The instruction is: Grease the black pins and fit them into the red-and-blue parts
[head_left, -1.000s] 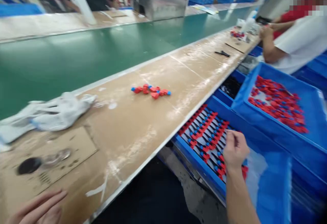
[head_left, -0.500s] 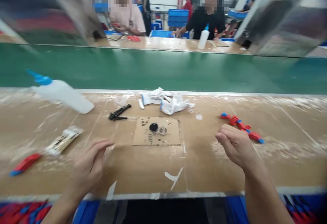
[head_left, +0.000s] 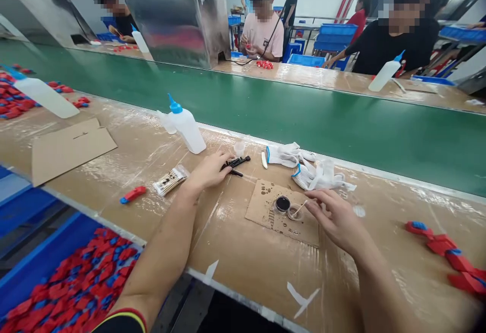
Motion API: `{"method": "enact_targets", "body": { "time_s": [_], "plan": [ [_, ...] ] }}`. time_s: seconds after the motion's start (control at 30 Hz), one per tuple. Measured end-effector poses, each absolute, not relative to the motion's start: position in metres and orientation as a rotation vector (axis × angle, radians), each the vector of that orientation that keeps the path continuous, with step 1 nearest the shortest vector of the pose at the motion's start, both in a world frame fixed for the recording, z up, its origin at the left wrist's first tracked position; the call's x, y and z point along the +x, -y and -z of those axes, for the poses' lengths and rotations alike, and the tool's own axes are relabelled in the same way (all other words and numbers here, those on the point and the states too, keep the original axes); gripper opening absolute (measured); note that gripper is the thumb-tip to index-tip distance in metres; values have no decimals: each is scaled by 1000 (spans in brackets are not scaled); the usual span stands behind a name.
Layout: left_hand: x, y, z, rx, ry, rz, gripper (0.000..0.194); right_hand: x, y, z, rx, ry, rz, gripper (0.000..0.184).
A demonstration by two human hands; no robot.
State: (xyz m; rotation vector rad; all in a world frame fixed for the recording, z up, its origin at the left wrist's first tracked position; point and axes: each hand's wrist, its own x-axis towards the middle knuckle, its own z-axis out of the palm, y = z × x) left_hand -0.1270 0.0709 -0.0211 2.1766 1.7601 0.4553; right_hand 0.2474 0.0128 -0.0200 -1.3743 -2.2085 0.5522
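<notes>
My right hand [head_left: 334,216] pinches a thin cotton swab [head_left: 301,207], its tip at a small clear cup [head_left: 295,213]. Beside that cup stands another holding dark liquid [head_left: 283,204]; both rest on a stained piece of cardboard [head_left: 261,211]. My left hand [head_left: 212,170] reaches forward, its fingers closed at the end of a small pile of black plastic parts [head_left: 240,162]. Which part the fingertips grip is partly hidden. A pack of cotton swabs [head_left: 170,181] and one red and blue piece [head_left: 132,195] lie left of my left forearm.
White gloves [head_left: 322,175] lie behind the cardboard. A squeeze bottle [head_left: 189,129] stands at back left. Red and blue pieces lie at right [head_left: 442,244] and fill a blue bin [head_left: 23,277] below left. Beyond the green belt [head_left: 243,95], several people sit working.
The view has swung from the right-hand bin back to the bench. My left hand has moved forward to the black parts; my right hand has come to the cups and now holds a cotton swab.
</notes>
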Motion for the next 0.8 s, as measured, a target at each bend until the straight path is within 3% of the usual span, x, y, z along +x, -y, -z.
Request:
{"method": "enact_targets", "body": {
  "time_s": [0.23,0.47,0.63,0.8],
  "plan": [
    [-132,-72,25,2057,-1734,-576,21,245,-13,20,-1147,2206,-520,13],
    [-136,-62,11,1891,-1816,-1006,16,235,-8,17,-1008,2205,-641,15],
    [-118,-57,2,1359,-1122,-1720,26,233,-10,18,-1003,2139,-619,12],
    [-90,-50,-5,1030,-782,-1672,33,234,-11,20,-1035,2134,-573,13]
  ]
}}
